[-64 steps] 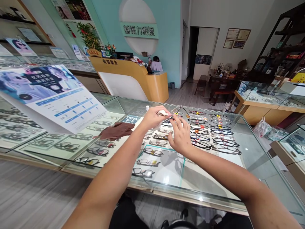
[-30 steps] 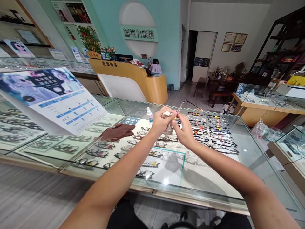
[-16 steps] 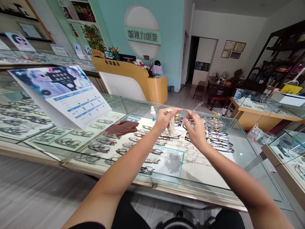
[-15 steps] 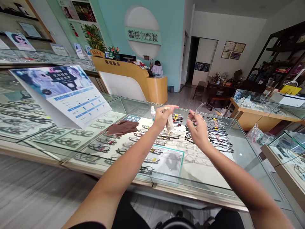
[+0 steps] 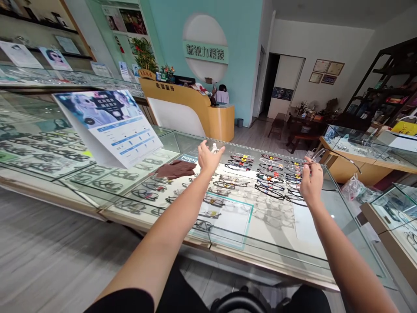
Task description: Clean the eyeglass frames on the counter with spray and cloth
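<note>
My left hand [image 5: 208, 160] is at the small white spray bottle [image 5: 214, 148] on the glass counter. Its thumb and fingers are spread apart on either side of the bottle top; the lower bottle is hidden behind the hand. To the left lies a crumpled brown cloth [image 5: 176, 169]. Over the counter's right end, my right hand [image 5: 312, 180] is closed in a pinch on a pair of eyeglasses [image 5: 339, 157], with a thin temple sticking out to the right. The beige cloth is not visible now.
The glass display counter [image 5: 276, 256] holds rows of eyeglass frames [image 5: 269, 176] under its top. A tent calendar [image 5: 110, 126] stands on the left. Another display case [image 5: 400, 217] is at right, with plastic bags [image 5: 353, 188] on the floor. A reception desk [image 5: 220, 121] stands behind.
My left hand has moved left to the spray bottle, and the beige cloth it held is out of sight. My right hand has carried the eyeglasses to the right. The view has shifted slightly.
</note>
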`<state>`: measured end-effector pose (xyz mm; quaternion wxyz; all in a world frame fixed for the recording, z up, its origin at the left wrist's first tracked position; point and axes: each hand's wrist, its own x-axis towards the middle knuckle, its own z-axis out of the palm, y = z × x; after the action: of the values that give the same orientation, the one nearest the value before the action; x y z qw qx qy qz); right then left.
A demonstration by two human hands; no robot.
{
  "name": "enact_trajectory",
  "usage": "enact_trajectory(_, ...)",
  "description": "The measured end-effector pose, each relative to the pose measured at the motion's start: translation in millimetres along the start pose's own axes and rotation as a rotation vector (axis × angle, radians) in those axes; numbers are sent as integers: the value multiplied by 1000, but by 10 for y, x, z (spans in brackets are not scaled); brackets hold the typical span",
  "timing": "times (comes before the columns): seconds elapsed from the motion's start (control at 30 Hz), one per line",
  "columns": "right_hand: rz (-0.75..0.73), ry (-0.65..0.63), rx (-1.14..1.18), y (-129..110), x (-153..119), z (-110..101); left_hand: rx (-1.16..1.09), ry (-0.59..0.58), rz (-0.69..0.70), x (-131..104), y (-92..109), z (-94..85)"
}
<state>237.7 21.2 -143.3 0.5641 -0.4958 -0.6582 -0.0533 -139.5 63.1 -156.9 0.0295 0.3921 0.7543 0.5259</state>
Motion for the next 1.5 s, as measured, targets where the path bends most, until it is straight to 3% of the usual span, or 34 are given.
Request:
enact_trajectory(0.13,-2,13,39,-81,-30,24,84,-85,-45,57,-73,15)
enact_trajectory(0.4,-39,-3,45,-204,-90,54,195,-204,-6,90,-210,60)
enact_trajectory(0.73,-17,-48,69,-265,-85,19,196,-173,39,103,-280,89)
enact_trajectory(0.9,-21,-60,87,-296,-70,-2,115,-113,135,124,-193,40)
enact_trajectory(1.03,-20,-85,141,-340,-59,-13,-236,-131,295,33,60,62)
enact_trajectory(1.17,-32,-161,233,-420,-67,-28,-626,-386,255,-256,496,150)
enact_trajectory(1.3,-35,-266,301,-537,-103,-58,-933,-761,35,-616,841,167)
enact_trajectory(1.5,26,-381,441,-689,-208,-41,-1111,-1106,-97,-952,896,-30)
